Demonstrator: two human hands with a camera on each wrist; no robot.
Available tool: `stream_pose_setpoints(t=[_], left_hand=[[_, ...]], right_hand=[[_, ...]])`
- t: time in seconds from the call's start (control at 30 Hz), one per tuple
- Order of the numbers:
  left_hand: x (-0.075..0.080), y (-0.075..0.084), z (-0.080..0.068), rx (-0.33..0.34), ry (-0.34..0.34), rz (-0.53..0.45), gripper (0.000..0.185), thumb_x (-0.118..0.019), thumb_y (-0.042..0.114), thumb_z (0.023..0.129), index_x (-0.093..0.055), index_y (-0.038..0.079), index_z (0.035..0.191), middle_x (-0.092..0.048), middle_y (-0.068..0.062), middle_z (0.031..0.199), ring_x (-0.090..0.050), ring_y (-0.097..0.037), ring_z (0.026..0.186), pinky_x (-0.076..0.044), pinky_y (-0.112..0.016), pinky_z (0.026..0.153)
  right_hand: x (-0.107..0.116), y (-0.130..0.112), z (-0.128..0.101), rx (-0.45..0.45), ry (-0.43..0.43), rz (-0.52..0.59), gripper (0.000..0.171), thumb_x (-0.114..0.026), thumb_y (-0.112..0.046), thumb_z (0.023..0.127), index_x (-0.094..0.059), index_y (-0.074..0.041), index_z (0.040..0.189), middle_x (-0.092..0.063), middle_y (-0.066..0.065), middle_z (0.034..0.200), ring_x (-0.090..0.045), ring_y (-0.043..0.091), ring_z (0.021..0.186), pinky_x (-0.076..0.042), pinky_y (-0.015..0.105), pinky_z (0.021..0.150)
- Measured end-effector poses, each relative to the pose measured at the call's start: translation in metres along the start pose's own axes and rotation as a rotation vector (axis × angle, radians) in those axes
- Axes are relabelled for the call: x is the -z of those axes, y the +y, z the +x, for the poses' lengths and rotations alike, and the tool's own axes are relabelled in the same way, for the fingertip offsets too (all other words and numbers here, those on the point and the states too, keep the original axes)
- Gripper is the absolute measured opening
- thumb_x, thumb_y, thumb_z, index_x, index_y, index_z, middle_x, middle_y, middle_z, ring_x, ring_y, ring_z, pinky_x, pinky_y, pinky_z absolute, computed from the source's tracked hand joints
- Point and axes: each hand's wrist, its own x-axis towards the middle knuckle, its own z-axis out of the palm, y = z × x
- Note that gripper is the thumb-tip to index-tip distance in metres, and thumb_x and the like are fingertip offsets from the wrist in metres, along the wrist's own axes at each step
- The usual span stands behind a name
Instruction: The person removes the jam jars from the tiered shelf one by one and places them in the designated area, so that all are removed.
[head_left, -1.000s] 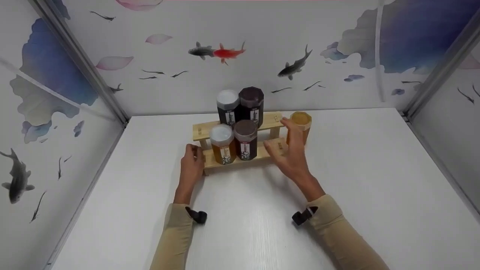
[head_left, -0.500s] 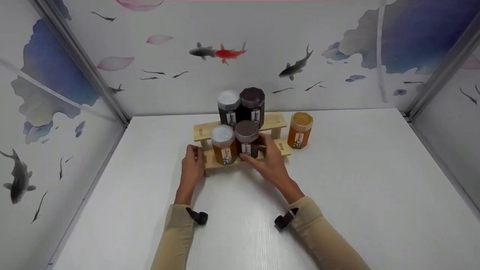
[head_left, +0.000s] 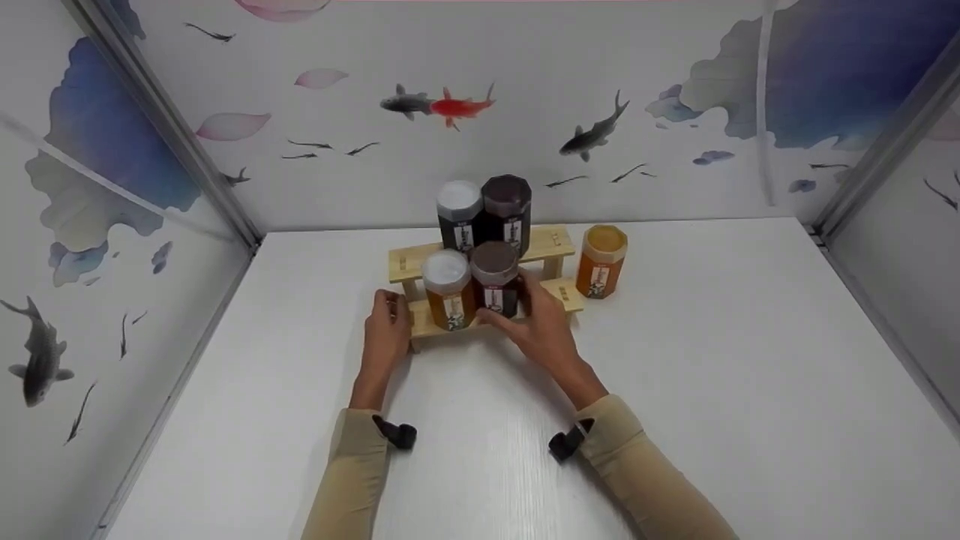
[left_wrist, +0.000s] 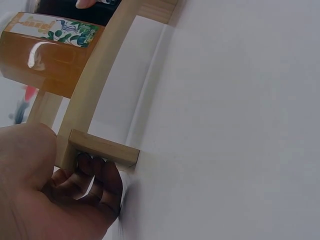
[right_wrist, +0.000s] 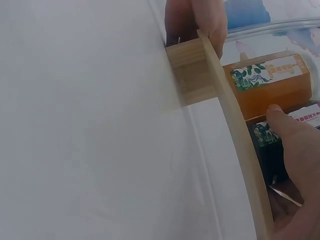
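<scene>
Currently right hand grips the dark jar on rack's lower shelf; left hand grasps the wooden rack at its left end.

You worked at a white table with a faint wood grain, closed in on three sides by white panels. The back wall carried painted fish, among them a red fish beside a grey one, with pink petals and blue washes. The left wall and right wall bore the same pattern. Grey metal strips ran down the corners. The light was even and soft.
</scene>
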Motion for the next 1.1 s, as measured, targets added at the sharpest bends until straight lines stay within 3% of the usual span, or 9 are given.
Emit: stream_pose_setpoints(t=[0.3,0.57,0.77,0.93,1.1], left_hand=[[0.0,-0.001,0.0,0.004,-0.013,-0.013,0.034,-0.038,0.031,0.119,-0.051,0.006,0.137,-0.067,-0.016,0.117,-0.065,-0.025,0.097,-0.054,-0.034,0.073],[0.0,-0.001,0.001,0.009,-0.014,-0.016,0.035,-0.038,0.032,0.119,-0.051,0.005,0.137,-0.068,-0.016,0.116,-0.065,-0.024,0.097,-0.053,-0.032,0.072],[-0.002,-0.002,0.001,0.017,-0.014,-0.016,0.033,-0.039,0.031,0.119,-0.051,0.005,0.136,-0.067,-0.016,0.114,-0.064,-0.023,0.094,-0.053,-0.031,0.068],[-0.001,-0.002,0.002,0.007,-0.004,-0.007,0.032,-0.039,0.03,0.119,-0.051,0.005,0.134,-0.067,-0.015,0.11,-0.063,-0.023,0.089,-0.052,-0.031,0.067],[-0.001,-0.003,0.002,0.006,-0.007,-0.012,0.032,-0.039,0.031,0.119,-0.051,0.005,0.134,-0.067,-0.015,0.11,-0.063,-0.023,0.088,-0.051,-0.031,0.067]], right_hand=[[0.009,-0.003,-0.005,-0.019,0.034,0.064,0.074,-0.096,-0.032,0.085,-0.056,-0.008,0.142,-0.07,0.011,0.138,-0.071,0.025,0.126,-0.058,0.045,0.108],[0.03,0.002,-0.008,-0.026,0.072,0.101,0.072,-0.094,-0.022,0.086,-0.056,-0.005,0.145,-0.067,0.015,0.143,-0.067,0.033,0.135,-0.055,0.049,0.114],[0.061,0.009,-0.013,0.027,0.152,0.086,0.072,-0.094,-0.016,0.085,-0.058,-0.004,0.146,-0.068,0.015,0.141,-0.068,0.032,0.131,-0.055,0.055,0.111],[0.092,0.023,-0.013,0.062,0.247,0.09,0.069,-0.095,-0.017,0.085,-0.061,-0.007,0.144,-0.07,0.009,0.138,-0.069,0.024,0.126,-0.057,0.05,0.108],[0.126,0.039,-0.01,0.029,0.324,0.055,0.068,-0.094,-0.02,0.087,-0.062,-0.009,0.145,-0.07,0.006,0.138,-0.068,0.02,0.126,-0.053,0.037,0.111]])
